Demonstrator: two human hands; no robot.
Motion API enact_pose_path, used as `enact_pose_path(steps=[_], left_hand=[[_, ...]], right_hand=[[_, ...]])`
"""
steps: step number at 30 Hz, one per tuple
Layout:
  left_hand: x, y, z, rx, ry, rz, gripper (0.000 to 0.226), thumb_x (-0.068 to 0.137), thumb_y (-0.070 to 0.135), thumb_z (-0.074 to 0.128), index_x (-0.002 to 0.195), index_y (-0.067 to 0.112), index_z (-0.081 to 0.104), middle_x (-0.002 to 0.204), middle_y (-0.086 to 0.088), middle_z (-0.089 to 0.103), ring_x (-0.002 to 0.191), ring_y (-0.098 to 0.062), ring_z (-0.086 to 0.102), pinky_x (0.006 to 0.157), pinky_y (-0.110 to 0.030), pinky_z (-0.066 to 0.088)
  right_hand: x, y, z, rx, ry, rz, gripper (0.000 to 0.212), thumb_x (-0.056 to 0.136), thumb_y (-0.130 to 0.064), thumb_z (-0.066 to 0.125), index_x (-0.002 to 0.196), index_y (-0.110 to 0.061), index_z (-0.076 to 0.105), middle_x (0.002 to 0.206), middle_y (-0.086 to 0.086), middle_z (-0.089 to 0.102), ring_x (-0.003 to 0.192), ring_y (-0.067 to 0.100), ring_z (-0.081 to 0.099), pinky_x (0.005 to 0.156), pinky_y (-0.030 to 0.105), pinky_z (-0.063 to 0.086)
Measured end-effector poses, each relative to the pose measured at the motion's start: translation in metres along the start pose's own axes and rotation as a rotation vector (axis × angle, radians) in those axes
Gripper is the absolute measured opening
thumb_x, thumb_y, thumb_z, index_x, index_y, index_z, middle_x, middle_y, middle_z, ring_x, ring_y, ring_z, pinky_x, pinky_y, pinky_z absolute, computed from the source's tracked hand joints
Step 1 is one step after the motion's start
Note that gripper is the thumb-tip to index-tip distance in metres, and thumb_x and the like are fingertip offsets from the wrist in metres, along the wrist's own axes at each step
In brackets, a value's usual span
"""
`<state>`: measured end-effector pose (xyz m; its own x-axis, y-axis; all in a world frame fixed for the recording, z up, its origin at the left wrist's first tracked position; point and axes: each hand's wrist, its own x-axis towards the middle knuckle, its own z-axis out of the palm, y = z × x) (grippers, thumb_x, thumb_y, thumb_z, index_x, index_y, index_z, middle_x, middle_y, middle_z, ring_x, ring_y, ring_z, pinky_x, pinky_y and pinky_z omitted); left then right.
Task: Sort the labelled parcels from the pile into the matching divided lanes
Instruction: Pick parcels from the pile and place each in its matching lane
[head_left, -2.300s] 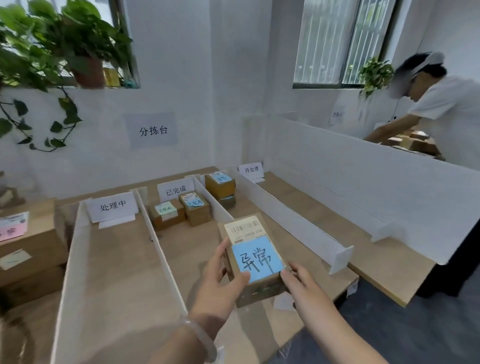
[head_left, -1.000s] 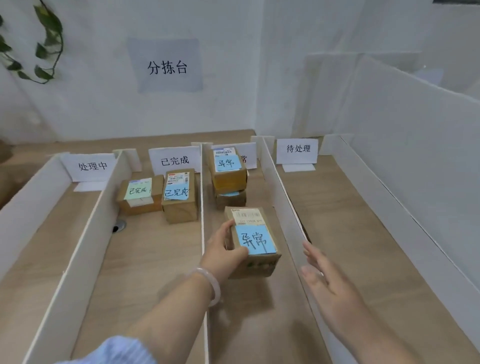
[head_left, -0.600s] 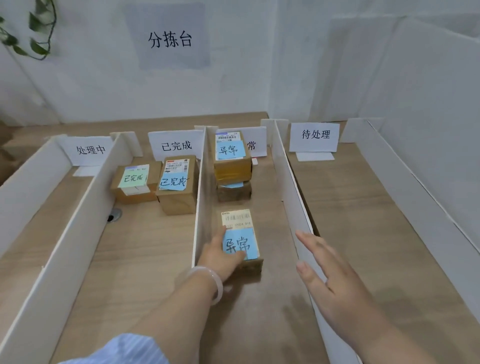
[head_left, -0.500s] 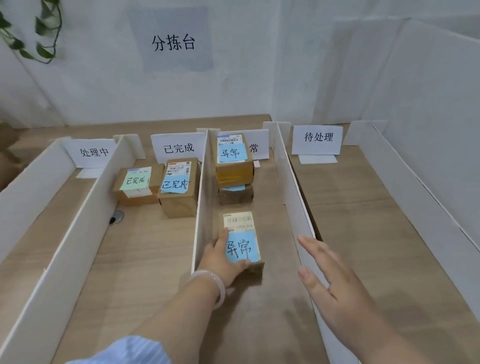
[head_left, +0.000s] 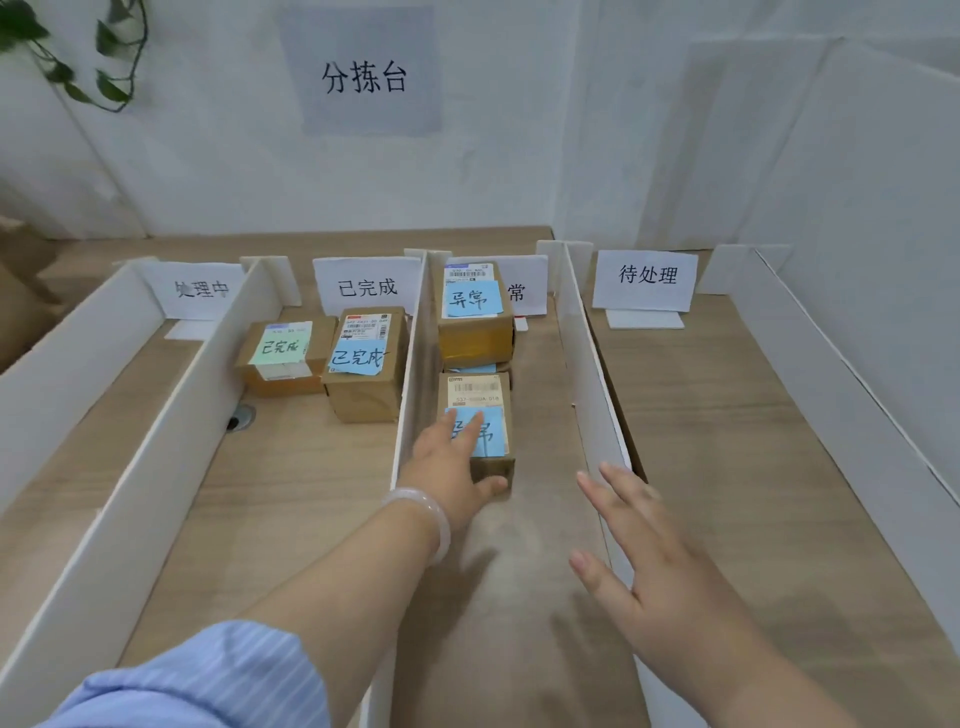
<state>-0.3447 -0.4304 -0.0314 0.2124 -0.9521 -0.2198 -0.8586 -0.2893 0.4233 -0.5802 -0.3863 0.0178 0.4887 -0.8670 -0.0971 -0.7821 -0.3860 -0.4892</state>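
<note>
parcel: small cardboard box (head_left: 478, 389), flat on the floor of the third lane (head_left: 519, 582); blue note (head_left: 493, 441) on top, barcode label just beyond the note.
handling: looks light and stiff; corners could crush; taped card probably a bit slick; note could peel if dragged on.
where to hold: long sides, or top plus near face, keeping off the note.
left hand: (head_left: 449, 462) fingers lie flat across the parcel top, covering the note's left part; thumb against the near face. Reads as pressing, not a pinch.
right hand: (head_left: 639, 545) fingers spread, holds nothing; right of the grip, over the right divider (head_left: 587, 364).
beyond grip: stack (head_left: 475, 332) of two parcels, top one blue-noted; just beside the parcel's far end, contact unclear.
left of grip: left divider (head_left: 410, 384) close by the wrist; past it two noted parcels (head_left: 363, 374), side by side.
right of grip: right divider, then a lane with a sign (head_left: 647, 275) at its far end.
in the way: stack blocks any push further in; dividers leave little finger room at the sides.
</note>
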Motion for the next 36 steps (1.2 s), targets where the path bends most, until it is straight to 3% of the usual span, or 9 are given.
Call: enact_pose_path(steps=[5,8,10,13,16,24,29,33,36], left_hand=[[-0.088,-0.017,-0.037,0.206,0.176,0.253,0.084,0.089,0.059,0.057,0.155,0.035,0.012,0.164,0.005,0.007,0.150,-0.018,0.009,0.121,-0.035,0.017],[-0.139,-0.047,-0.073,0.265,0.341,0.241,0.077,0.082,0.065,0.048,0.149,0.030,0.035,0.156,-0.003,0.035,0.140,-0.027,0.039,0.111,-0.045,0.039],[-0.170,-0.074,-0.097,0.284,0.409,0.205,0.077,0.076,0.067,0.043,0.142,0.026,0.045,0.147,-0.006,0.049,0.129,-0.030,0.053,0.100,-0.049,0.048],[-0.218,-0.114,-0.133,0.341,0.451,0.128,0.078,0.075,0.068,0.042,0.142,0.028,0.046,0.145,-0.006,0.051,0.128,-0.029,0.054,0.101,-0.051,0.048],[-0.273,-0.161,-0.168,0.409,0.492,0.036,0.076,0.073,0.067,0.042,0.138,0.029,0.051,0.141,-0.005,0.055,0.124,-0.029,0.057,0.098,-0.051,0.049],[-0.442,-0.306,-0.238,0.436,0.567,-0.260,0.073,0.079,0.067,0.050,0.145,0.035,0.043,0.150,0.001,0.045,0.137,-0.024,0.045,0.108,-0.049,0.039],[-0.539,-0.389,-0.267,0.408,0.606,-0.410,0.075,0.070,0.067,0.053,0.137,0.033,0.053,0.143,-0.002,0.053,0.129,-0.027,0.052,0.101,-0.051,0.047],[-0.596,-0.438,-0.275,0.406,0.639,-0.500,0.077,0.077,0.069,0.042,0.147,0.038,0.038,0.155,0.001,0.036,0.143,-0.025,0.034,0.114,-0.051,0.031],[-0.623,-0.467,-0.277,0.370,0.633,-0.546,0.075,0.075,0.069,0.037,0.140,0.034,0.051,0.145,-0.003,0.051,0.132,-0.028,0.050,0.103,-0.054,0.044]], right_hand=[[0.000,-0.043,0.006,-0.195,-0.061,-0.115,0.090,0.067,-0.076,0.002,0.150,-0.045,-0.008,0.155,-0.023,-0.018,0.139,-0.004,-0.025,0.116,0.024,-0.014],[-0.005,-0.084,0.010,-0.260,-0.045,-0.223,0.089,0.069,-0.076,0.006,0.151,-0.043,-0.008,0.159,-0.017,-0.017,0.144,0.003,-0.024,0.119,0.031,-0.012],[-0.011,-0.116,0.012,-0.278,-0.015,-0.281,0.090,0.069,-0.077,0.008,0.151,-0.043,-0.008,0.160,-0.016,-0.015,0.145,0.005,-0.022,0.119,0.033,-0.012],[-0.021,-0.171,0.020,-0.283,-0.024,-0.341,0.097,0.063,-0.078,0.007,0.151,-0.041,-0.010,0.158,-0.017,-0.018,0.144,0.005,-0.023,0.118,0.033,-0.014],[-0.033,-0.236,0.035,-0.333,-0.007,-0.437,0.092,0.073,-0.078,0.016,0.151,-0.040,-0.012,0.161,-0.013,-0.015,0.146,0.008,-0.019,0.119,0.034,-0.013],[-0.085,-0.434,0.123,-0.188,0.011,-0.679,0.091,0.069,-0.079,0.014,0.151,-0.043,-0.004,0.159,-0.018,-0.009,0.141,-0.002,-0.018,0.116,0.028,-0.016],[-0.128,-0.546,0.176,-0.164,-0.023,-0.797,0.088,0.072,-0.075,0.009,0.151,-0.043,-0.009,0.159,-0.018,-0.012,0.144,0.001,-0.019,0.120,0.033,-0.012],[-0.163,-0.606,0.220,-0.106,-0.097,-0.845,0.077,0.088,-0.070,0.032,0.152,-0.043,-0.001,0.158,-0.021,-0.009,0.147,0.004,-0.014,0.121,0.031,-0.007],[-0.177,-0.638,0.249,-0.134,-0.141,-0.897,0.081,0.081,-0.071,0.023,0.152,-0.042,-0.002,0.161,-0.016,-0.010,0.147,0.004,-0.014,0.119,0.028,-0.009]])
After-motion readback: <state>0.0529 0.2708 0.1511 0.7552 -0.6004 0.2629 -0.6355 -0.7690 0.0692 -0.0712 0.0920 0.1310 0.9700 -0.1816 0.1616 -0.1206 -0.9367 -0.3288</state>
